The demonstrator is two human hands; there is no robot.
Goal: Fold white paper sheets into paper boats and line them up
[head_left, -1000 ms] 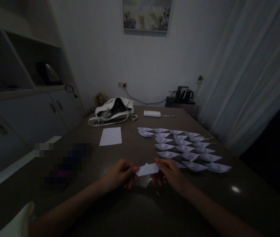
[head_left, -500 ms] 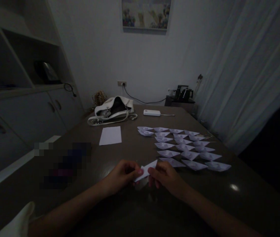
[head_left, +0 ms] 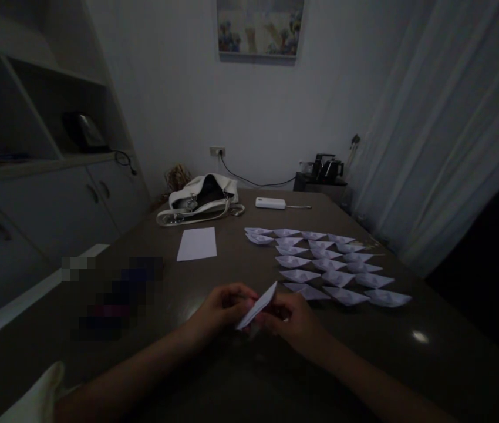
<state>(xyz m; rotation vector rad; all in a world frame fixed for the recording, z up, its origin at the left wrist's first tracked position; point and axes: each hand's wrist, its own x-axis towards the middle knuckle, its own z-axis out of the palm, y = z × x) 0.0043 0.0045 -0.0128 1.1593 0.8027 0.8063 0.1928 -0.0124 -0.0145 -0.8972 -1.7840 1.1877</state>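
Observation:
A piece of folded white paper [head_left: 258,306] is held tilted between my two hands, low over the table. My left hand [head_left: 225,305] grips its left side, fingers curled behind and thumb at the near face. On the other side my right hand [head_left: 291,314] is closed on the paper's lower right part, fingers partly hidden behind it. Just beyond my right hand lie several folded paper boats [head_left: 340,277] in rows. A flat stack or sheet of white paper [head_left: 197,244] rests on the table to the upper left of my hands.
A white handbag [head_left: 205,194] lies at the back left of the dark table [head_left: 214,270]. At the back middle is a white power bank [head_left: 270,203] with a short cable. A blurred-out patch [head_left: 121,294] covers something at the left. A coffee maker [head_left: 326,169] stands behind.
The folded paper has been turned more on edge and steeper in my hands. My right hand's fingers have shifted behind and under it. The boats and other things stay put.

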